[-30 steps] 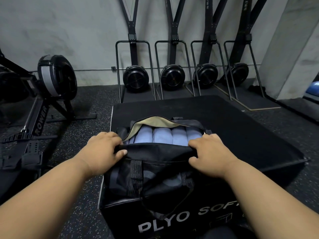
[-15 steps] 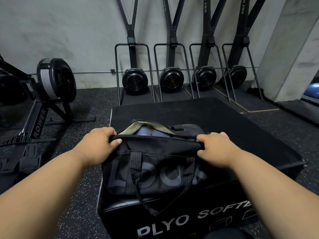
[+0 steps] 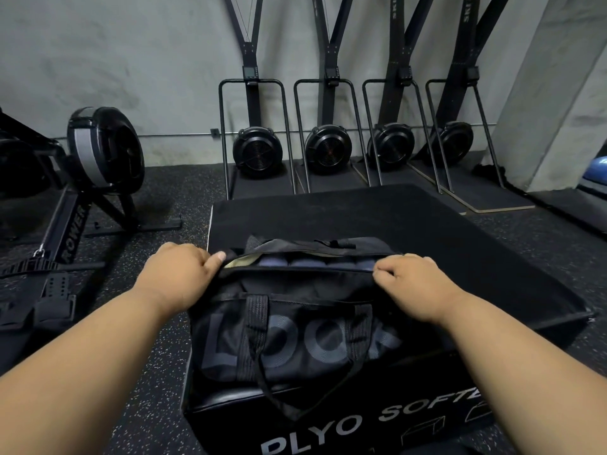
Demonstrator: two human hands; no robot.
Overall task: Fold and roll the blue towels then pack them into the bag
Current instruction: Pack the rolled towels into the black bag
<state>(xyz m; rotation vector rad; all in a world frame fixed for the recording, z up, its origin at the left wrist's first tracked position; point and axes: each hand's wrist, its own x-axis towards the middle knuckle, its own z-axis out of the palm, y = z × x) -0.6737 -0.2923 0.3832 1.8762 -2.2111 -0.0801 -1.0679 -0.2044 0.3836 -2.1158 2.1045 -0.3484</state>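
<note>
Towels [image 3: 315, 262], blue and rolled up, lie side by side inside the black bag [image 3: 295, 333], and only their tops peek through the narrow gap at the top. Nearest to us is the black plyo box [image 3: 410, 418] with pale letters on its front, and the bag sits on its near part (the box is soft-looking and low). A black strap [image 3: 256, 336] hangs down the bag's near side over big grey letters. The left hand [image 3: 179, 274] grips the near edge of the bag's mouth at the left end, fingers curled. The right hand [image 3: 417, 285] pinches the same edge at the right end. Farther left on the speckled floor [image 3: 147, 372] stands a rower [image 3: 98, 152]. Far back, four ski machines [image 3: 325, 149] stand in a row against the grey wall [image 3: 131, 60].
</note>
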